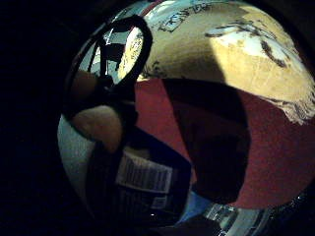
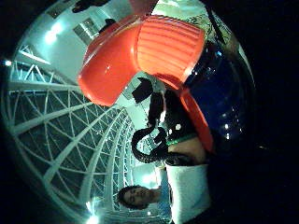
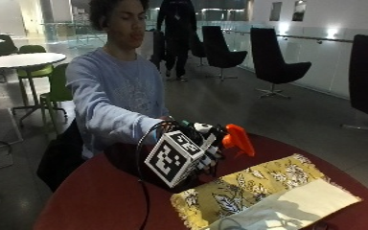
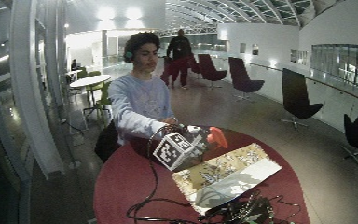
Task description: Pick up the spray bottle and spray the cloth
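— What's over on the left side of the round red table [image 3: 101, 201]?
— The person's gloved right hand [image 3: 203, 146], fingers curled round the spray bottle [image 3: 235, 139], held up clear of the tabletop.
— Which way does the bottle face?
— Its orange trigger head [image 2: 135, 56] points out over the cloth; the dark blue body [image 1: 147, 187] sits against the palm.
— And further right?
— The yellow floral cloth [image 3: 247, 189] lies flat on the table, its pale underside [image 3: 292, 203] folded over, fringe [image 1: 300, 110] at one end.
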A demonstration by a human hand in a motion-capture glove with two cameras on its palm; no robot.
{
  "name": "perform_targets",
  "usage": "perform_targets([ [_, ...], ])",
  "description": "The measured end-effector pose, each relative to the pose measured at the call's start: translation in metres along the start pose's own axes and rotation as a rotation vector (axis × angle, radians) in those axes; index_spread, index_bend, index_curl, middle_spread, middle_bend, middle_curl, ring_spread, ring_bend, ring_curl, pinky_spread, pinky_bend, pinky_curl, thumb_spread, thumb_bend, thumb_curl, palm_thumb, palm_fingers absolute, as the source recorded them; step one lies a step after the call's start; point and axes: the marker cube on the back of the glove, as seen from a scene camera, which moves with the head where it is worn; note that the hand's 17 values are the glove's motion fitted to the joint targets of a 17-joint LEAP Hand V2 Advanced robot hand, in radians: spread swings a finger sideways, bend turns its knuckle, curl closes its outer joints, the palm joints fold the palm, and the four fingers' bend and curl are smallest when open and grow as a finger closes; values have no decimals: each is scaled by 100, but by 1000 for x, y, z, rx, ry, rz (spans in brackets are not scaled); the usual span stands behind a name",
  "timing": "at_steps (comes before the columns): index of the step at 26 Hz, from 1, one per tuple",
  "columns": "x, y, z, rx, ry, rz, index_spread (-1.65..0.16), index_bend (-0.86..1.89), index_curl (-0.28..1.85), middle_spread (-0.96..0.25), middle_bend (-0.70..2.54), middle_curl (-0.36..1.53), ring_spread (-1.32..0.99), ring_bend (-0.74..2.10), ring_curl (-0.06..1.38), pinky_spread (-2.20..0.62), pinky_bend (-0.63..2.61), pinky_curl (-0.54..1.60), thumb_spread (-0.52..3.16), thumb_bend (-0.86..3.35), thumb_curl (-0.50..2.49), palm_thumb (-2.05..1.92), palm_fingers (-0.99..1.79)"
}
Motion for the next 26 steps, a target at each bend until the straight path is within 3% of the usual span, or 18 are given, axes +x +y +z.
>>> perform_targets([
  [19, -1, -1, 8, 4, 5, -6, -14, 15, 43, -5, 33, 50, -2, 48, 42, 24, 20, 36, 119, -2, 43, 64, 114],
  [26, -15, 6, 35, 38, 59, -177, -14, 15, 43, -5, 33, 50, -2, 48, 42, 24, 20, 36, 119, -2, 43, 64, 114],
])
